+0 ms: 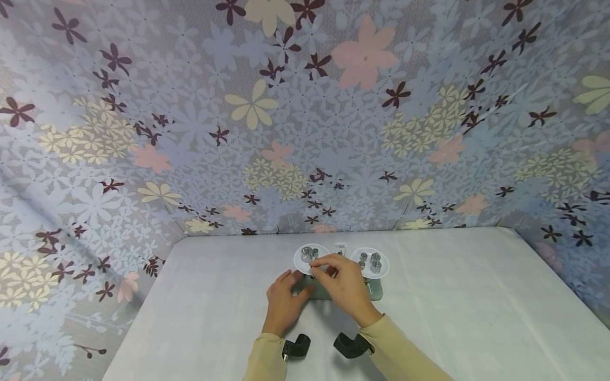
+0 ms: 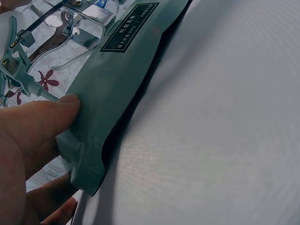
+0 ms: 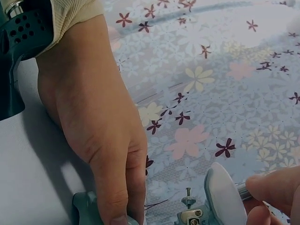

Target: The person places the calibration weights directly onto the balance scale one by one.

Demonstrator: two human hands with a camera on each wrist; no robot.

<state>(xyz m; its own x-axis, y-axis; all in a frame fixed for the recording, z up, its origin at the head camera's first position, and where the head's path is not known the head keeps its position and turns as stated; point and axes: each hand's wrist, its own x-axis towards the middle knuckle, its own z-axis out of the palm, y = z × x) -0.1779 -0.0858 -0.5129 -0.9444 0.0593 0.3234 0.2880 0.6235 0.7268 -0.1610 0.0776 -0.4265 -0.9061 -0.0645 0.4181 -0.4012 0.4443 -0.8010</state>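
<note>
A balance scale with a green base [image 1: 376, 290] and two white pans stands on the table. My left hand [image 1: 284, 299] grips the left end of the base; in the left wrist view the thumb [image 2: 61, 112] lies on its top, with the other fingers around its end. Over the left pan [image 1: 299, 264], my right hand [image 1: 345, 288] pinches a small metal weight [image 3: 242, 191] between thumb and fingertips, close at the pan. A few metal weights [image 1: 306, 254] stand on that pan. Several more weights [image 1: 376, 265] sit on the right pan [image 1: 384, 271].
A white cloth [image 1: 452, 307] covers the table. Behind it hangs a floral sheet [image 1: 333, 159], close beyond the scale. A black label [image 2: 130, 28] is on the base's front. Each wrist wears a black camera mount [image 1: 350, 345].
</note>
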